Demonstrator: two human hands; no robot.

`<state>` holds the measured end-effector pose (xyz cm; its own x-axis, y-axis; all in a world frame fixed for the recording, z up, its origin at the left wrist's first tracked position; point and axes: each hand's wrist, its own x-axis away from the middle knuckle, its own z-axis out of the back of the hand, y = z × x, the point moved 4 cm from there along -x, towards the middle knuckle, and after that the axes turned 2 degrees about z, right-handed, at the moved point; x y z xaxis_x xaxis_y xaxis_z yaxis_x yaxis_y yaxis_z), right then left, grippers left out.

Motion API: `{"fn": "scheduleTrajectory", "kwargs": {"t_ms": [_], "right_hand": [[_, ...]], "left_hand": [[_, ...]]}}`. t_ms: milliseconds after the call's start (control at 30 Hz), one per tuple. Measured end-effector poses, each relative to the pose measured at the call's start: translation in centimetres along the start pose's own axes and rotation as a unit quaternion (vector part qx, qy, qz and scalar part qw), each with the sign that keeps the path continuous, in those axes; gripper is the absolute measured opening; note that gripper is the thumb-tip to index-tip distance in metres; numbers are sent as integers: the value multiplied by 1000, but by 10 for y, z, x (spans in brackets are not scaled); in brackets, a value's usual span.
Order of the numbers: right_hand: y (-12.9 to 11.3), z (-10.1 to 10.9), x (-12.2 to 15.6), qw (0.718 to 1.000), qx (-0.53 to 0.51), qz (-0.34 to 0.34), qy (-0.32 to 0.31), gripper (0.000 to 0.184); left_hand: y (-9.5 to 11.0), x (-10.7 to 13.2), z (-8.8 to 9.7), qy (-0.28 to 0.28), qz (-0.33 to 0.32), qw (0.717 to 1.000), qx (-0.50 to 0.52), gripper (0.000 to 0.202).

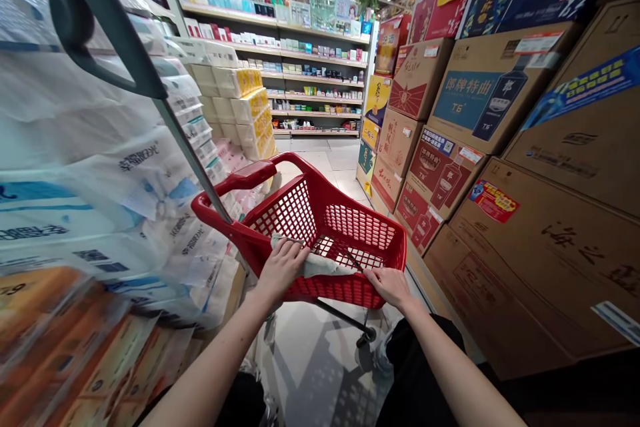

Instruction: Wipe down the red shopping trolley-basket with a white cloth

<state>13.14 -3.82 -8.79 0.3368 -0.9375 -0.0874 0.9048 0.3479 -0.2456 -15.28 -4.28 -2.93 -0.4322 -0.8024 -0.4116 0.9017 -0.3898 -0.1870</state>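
Note:
A red plastic shopping trolley basket (pixel 320 240) with a mesh wall rolls on small wheels in front of me. My left hand (pixel 283 270) grips its near rim, pressing on a pale grey cloth (pixel 313 265) draped over the edge. My right hand (pixel 389 285) curls over the same rim further right, with its fingers on the red plastic. A long metal pull handle with a dark green grip (pixel 95 27) rises from the basket towards the upper left, touching neither hand. The basket's bottom is mostly hidden by the near wall and cloth.
Plastic-wrapped tissue packs (pixel 95 173) tower close on the left. Stacked cardboard liquor cartons (pixel 505 147) line the right. Tiled floor (pixel 320 360) runs ahead between them to shelves of boxed goods (pixel 290 60), with yellow-labelled packs (pixel 240 107) stacked before them.

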Motion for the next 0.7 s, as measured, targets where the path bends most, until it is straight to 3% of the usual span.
{"fn": "scheduleTrajectory", "kwargs": {"t_ms": [233, 333, 467, 567, 700], "right_hand": [[-5, -5, 1, 1000, -10, 0, 28, 53], [-7, -2, 2, 997, -38, 11, 61, 44], [-29, 9, 0, 983, -82, 66, 150, 45], [-49, 5, -5, 987, -84, 87, 107, 50], [-57, 0, -8, 990, -42, 120, 61, 42]], "left_hand": [[87, -9, -19, -6, -29, 998, 62, 34], [108, -12, -22, -1, -26, 997, 79, 36], [108, -17, -22, -14, -20, 995, 101, 34], [102, -21, -24, -24, -11, 991, 128, 37], [89, -20, -23, -21, -13, 990, 140, 33]]}}
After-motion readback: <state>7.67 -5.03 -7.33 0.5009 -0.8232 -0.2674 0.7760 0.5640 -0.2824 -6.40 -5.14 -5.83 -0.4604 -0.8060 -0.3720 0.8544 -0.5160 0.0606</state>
